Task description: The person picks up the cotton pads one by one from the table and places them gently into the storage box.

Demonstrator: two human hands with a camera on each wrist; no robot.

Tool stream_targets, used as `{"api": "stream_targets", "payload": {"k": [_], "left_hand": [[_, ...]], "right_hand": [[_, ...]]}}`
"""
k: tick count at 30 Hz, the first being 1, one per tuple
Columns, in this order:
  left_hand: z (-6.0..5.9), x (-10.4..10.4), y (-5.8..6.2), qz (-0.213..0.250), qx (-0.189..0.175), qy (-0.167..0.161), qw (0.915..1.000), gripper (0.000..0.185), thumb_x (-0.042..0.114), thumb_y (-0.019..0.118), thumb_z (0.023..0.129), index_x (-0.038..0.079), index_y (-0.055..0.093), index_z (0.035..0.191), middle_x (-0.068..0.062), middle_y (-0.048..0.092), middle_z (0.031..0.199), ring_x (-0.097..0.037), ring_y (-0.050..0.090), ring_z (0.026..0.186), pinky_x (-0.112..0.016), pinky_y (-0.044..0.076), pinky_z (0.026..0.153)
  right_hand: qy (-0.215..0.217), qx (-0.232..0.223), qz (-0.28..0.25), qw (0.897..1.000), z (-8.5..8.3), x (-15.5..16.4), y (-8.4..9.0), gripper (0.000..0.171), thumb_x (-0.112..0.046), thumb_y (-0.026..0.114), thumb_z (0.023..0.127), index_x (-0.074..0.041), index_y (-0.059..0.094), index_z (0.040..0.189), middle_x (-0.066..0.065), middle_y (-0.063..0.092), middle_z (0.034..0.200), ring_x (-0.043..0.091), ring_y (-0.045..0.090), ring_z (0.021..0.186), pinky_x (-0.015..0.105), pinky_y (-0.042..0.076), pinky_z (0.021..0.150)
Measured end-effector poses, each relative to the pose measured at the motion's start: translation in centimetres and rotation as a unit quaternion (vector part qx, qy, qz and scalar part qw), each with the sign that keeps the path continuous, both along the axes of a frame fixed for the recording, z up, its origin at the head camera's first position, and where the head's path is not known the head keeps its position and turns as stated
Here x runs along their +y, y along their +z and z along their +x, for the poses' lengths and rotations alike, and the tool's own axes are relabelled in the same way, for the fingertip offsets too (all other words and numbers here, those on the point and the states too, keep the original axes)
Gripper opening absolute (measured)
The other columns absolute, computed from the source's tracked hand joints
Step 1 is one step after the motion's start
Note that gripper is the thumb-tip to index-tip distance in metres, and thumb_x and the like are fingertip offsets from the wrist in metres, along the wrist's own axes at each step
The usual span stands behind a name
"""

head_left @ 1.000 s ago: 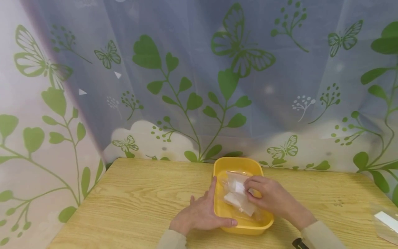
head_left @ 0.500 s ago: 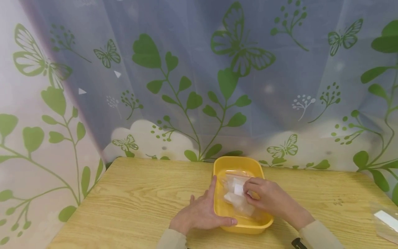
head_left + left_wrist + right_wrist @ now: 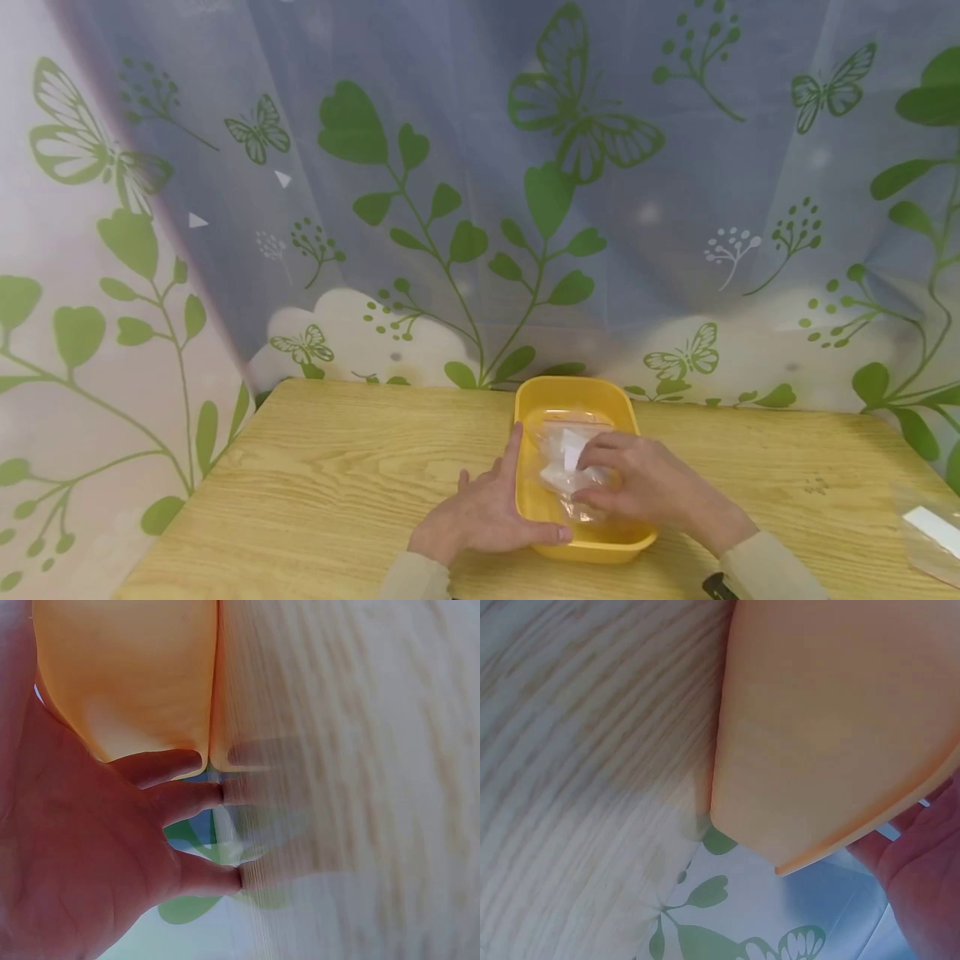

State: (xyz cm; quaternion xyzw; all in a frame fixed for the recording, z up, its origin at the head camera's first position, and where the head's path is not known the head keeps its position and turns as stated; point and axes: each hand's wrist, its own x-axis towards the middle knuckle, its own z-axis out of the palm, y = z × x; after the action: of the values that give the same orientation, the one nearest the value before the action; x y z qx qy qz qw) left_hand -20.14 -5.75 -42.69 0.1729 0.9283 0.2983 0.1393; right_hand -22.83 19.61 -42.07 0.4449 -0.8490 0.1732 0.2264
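Note:
A yellow plastic box (image 3: 577,390) stands on the table, longer from front to back. Along its left side lies my left hand (image 3: 480,512), thumb over the front rim; the left wrist view shows its fingers straight and spread by the box wall (image 3: 127,675). Inside the box are crumpled clear plastic bags (image 3: 555,479), one with a red line near its far edge and a white piece (image 3: 573,450). Reaching over the right rim, my right hand (image 3: 645,483) has bent fingers and thumb on the clear plastic. Its fingertips are partly hidden; the right wrist view shows it above the rim (image 3: 855,841).
At the table's right edge lies another clear bag with a white strip (image 3: 932,532). The wood-grain table (image 3: 337,475) extends to both sides of the box. A curtain with leaves and butterflies (image 3: 450,208) hangs right behind it.
My right fingers and thumb have shifted slightly left and spread further apart over the plastic. The bags have changed shape a little. My left hand and the box stay nearly in place.

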Motion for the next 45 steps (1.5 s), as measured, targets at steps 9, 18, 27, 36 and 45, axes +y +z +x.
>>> {"api": "stream_targets", "payload": {"k": [9, 18, 27, 36, 45], "left_hand": [[0.0, 0.2, -0.1, -0.004, 0.005, 0.002, 1.0, 0.139, 0.082, 0.07, 0.072, 0.025, -0.018, 0.164, -0.016, 0.037, 0.164, -0.042, 0.042, 0.147, -0.071, 0.013, 0.124], [-0.1, 0.1, -0.2, -0.004, 0.008, 0.005, 0.9999, 0.139, 0.083, 0.071, 0.071, 0.026, -0.017, 0.164, -0.017, 0.037, 0.165, -0.042, 0.042, 0.147, -0.07, 0.012, 0.125], [-0.2, 0.0, -0.3, 0.0, 0.006, 0.002, 1.0, 0.139, 0.083, 0.07, 0.071, 0.027, -0.016, 0.164, -0.019, 0.038, 0.164, -0.042, 0.042, 0.147, -0.072, 0.013, 0.124], [-0.1, 0.0, -0.2, 0.003, 0.004, 0.003, 1.0, 0.139, 0.083, 0.071, 0.071, 0.028, -0.017, 0.164, -0.02, 0.036, 0.164, -0.041, 0.04, 0.149, -0.071, 0.012, 0.124], [0.1, 0.0, 0.0, 0.001, -0.001, -0.001, 1.0, 0.139, 0.081, 0.072, 0.072, 0.028, -0.018, 0.163, -0.022, 0.039, 0.162, -0.041, 0.04, 0.149, -0.071, 0.012, 0.124]], "right_hand": [[-0.016, -0.026, 0.048, 0.998, 0.3, -0.5, 0.2, 0.02, -0.039, 0.085, 0.083, -0.023, 0.075, 0.091, -0.012, 0.071, 0.095, 0.005, 0.066, 0.083, 0.024, 0.06, 0.072], [-0.022, -0.007, 0.053, 0.998, 0.5, -0.5, 0.5, 0.021, -0.042, 0.082, 0.085, -0.023, 0.076, 0.092, -0.01, 0.072, 0.096, 0.009, 0.068, 0.086, 0.028, 0.061, 0.075], [-0.008, 0.056, 0.019, 0.998, 0.6, 0.0, 0.7, 0.024, -0.04, 0.083, 0.085, -0.019, 0.077, 0.094, -0.007, 0.074, 0.097, 0.013, 0.071, 0.089, 0.033, 0.063, 0.079], [-0.038, 0.078, 0.012, 0.996, 1.2, 1.1, 1.1, 0.038, -0.049, 0.076, 0.09, -0.016, 0.078, 0.111, 0.008, 0.077, 0.116, 0.025, 0.074, 0.099, 0.045, 0.063, 0.081], [-0.1, 0.081, 0.028, 0.991, 1.9, 2.7, 1.7, 0.057, -0.054, 0.074, 0.089, -0.017, 0.069, 0.132, 0.013, 0.068, 0.136, 0.035, 0.068, 0.117, 0.058, 0.058, 0.09]]}}
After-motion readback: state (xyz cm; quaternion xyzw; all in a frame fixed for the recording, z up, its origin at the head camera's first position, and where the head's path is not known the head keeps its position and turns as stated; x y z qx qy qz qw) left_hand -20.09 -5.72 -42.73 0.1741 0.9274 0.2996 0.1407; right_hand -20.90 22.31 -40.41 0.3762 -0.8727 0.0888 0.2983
